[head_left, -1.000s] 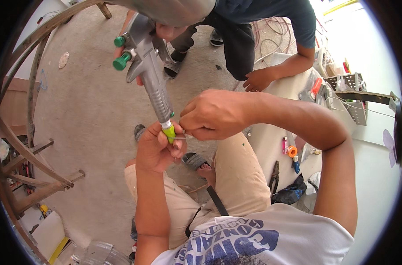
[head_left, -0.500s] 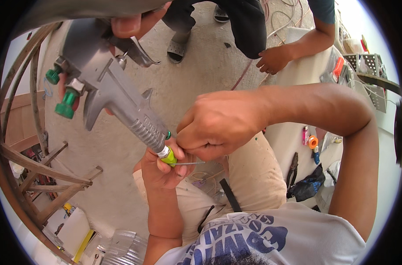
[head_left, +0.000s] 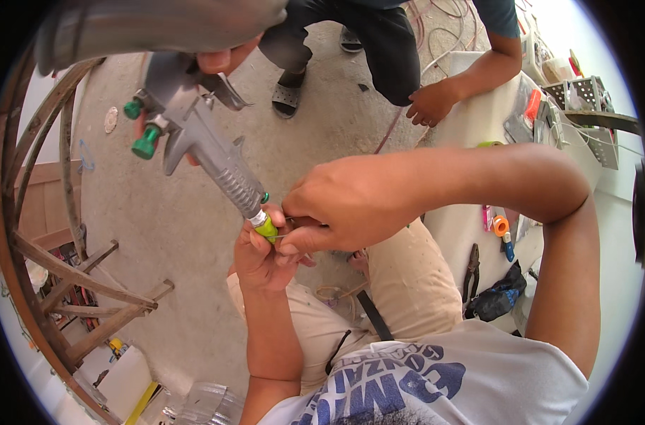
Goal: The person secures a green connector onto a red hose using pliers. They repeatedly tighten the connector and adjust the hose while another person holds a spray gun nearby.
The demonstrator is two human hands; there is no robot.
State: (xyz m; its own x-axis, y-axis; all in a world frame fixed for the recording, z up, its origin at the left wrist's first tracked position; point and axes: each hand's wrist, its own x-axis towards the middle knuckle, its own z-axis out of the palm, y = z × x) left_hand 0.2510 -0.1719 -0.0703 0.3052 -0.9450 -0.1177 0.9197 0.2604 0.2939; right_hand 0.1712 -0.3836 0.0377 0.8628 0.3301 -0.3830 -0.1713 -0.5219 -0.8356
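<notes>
A grey metal spray gun (head_left: 213,157) with green knobs (head_left: 145,142) slants from the upper left toward me, a co-worker's fingers (head_left: 216,62) around its upper part. My left hand (head_left: 258,258) grips the lime-green fitting (head_left: 266,227) at the handle's lower end. My right hand (head_left: 354,198) is closed beside it, thumb and fingers pinching a thin metal piece (head_left: 278,236) that crosses the fitting. What exactly this piece is, I cannot make out.
The co-worker's other hand (head_left: 428,103) is at a pale ledge (head_left: 464,127) on the right, with pliers (head_left: 471,273), a tape roll (head_left: 501,227) and perforated baskets (head_left: 597,99). A curved wooden frame (head_left: 88,276) stands left. Hoses (head_left: 439,28) lie at the back.
The gun has tilted, its upper end shifting left in view and nearer the camera. My right thumb has moved down onto the thin metal piece beside the green fitting.
</notes>
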